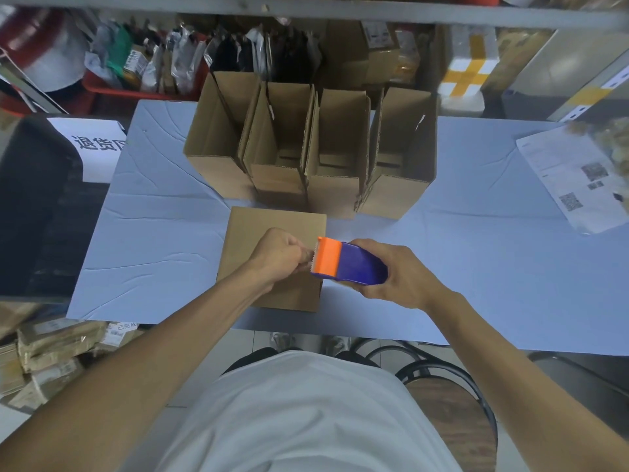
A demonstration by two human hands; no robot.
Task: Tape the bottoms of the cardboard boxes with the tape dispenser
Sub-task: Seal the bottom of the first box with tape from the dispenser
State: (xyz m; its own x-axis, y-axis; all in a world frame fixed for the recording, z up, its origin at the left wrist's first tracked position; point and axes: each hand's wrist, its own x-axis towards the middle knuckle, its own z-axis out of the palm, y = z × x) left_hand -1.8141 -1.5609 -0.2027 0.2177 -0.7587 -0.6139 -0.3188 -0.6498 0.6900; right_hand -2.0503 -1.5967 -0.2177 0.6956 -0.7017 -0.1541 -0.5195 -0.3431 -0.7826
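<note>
Blue-orange tape dispenser (347,264) sat gripped in your right hand (398,274); left hand (277,255) at 9 o'clock pinched its tape end over the cardboard box (272,247).

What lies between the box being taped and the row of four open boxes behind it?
In the head view, only a bare strip of blue table separates the near box from the row of open boxes.

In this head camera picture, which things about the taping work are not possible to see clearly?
- Seam of the front box, head view: both hands cover its middle, so tape there cannot be judged.
- Tape end: the curled left hand hides it at the orange blade of the tape dispenser.
- Tape roll: hidden by the blue body and the right hand.
- Bottoms of the four open boxes: too shadowed to show tape.
- Printed sheet: text too small and blurred.
</note>
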